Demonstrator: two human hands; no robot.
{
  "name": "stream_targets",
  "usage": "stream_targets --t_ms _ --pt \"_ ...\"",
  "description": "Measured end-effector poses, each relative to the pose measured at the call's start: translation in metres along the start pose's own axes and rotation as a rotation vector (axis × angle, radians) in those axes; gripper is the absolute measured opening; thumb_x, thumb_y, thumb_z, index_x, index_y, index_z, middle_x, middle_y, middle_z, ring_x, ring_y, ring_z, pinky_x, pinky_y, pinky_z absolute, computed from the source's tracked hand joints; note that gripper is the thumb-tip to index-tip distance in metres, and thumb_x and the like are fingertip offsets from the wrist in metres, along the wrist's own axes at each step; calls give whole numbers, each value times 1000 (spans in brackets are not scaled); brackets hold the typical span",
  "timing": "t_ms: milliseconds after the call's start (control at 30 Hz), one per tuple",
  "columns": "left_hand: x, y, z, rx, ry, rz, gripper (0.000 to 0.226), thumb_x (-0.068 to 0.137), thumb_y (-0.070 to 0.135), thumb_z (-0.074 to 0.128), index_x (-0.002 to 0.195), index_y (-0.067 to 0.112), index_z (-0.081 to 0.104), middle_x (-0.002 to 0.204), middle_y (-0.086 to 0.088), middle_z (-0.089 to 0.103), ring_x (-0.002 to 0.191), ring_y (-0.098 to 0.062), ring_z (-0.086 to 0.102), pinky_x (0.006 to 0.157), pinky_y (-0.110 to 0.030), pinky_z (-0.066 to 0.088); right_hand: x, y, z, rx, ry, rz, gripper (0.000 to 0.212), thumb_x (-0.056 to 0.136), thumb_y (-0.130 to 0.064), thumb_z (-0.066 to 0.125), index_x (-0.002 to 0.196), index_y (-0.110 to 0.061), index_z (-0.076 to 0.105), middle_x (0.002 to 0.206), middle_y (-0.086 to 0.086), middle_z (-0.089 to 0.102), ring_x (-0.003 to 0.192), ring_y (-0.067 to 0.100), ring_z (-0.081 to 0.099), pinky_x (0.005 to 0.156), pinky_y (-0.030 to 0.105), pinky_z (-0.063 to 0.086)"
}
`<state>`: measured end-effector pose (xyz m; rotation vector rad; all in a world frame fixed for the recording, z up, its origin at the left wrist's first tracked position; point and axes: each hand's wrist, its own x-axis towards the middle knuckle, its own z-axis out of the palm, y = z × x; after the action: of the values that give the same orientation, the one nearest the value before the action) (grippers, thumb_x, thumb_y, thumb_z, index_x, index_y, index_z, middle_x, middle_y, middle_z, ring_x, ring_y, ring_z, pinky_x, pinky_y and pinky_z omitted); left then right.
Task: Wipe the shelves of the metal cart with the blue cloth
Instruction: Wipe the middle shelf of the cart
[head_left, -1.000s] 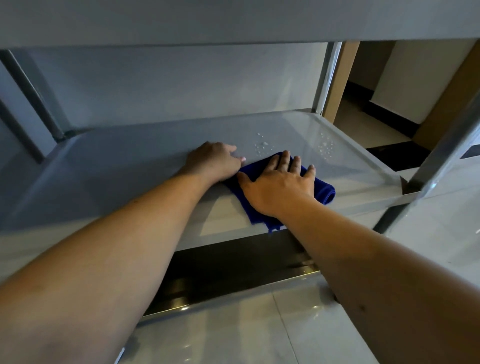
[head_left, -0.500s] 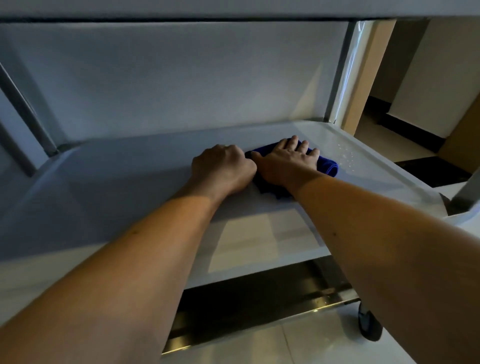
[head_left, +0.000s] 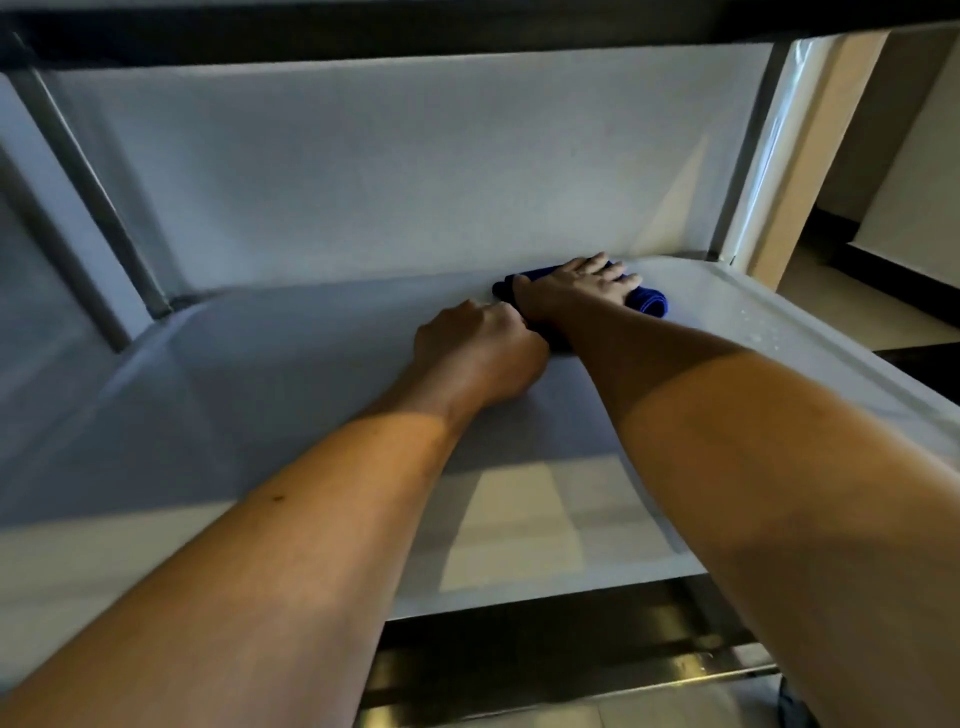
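Right hand presses flat-fingered on blue cloth at shelf one o'clock, reaching droplets; left hand, fisted and apparently empty, braces alongside.

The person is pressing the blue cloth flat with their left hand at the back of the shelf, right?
Not quite. In the head view it is the right hand pressing the blue cloth at the back of the shelf. The left hand sits beside it, fingers curled.

A deep blue cloth lies on the pale grey metal shelf.
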<state>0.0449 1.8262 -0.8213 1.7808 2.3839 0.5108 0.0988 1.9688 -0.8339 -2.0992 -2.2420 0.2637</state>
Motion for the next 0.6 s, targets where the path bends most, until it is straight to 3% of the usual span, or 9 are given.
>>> stream_targets --t_ms 300,433,533,600 --pt "0 -5 9 17 5 -1 35 93 38 44 113 23 68 126 -9 62 102 -31 56 80 -34 36 12 -10 -6 49 -36 65 95 100 -67 29 160 1 -2 170 20 -5 155 45 -3 122 63 -3" --pt "-6 -8 11 14 -74 24 41 101 36 35 124 19 65 137 -13 57 120 -35 53 90 -36 39 14 -1 -6 59 -17 26 82 105 -53 25 160 2 -1 170 22 -5 156 43 -3 123 61 -3" --pt "-4 -7 7 27 -119 22 40 100 32 32 110 12 65 121 -15 63 113 -35 57 85 -35 42 9 8 -3 67 18 5 82 105 -54 22 160 2 0 170 20 -3 157 40 -2 124 57 -3" --pt "-3 -4 2 37 -138 14 40 89 38 28 96 14 60 109 -15 62 107 -36 58 81 -37 43 5 15 -1 48 33 -6 84 103 -59 20 161 -1 1 171 18 -1 157 37 -2 125 55 -2"
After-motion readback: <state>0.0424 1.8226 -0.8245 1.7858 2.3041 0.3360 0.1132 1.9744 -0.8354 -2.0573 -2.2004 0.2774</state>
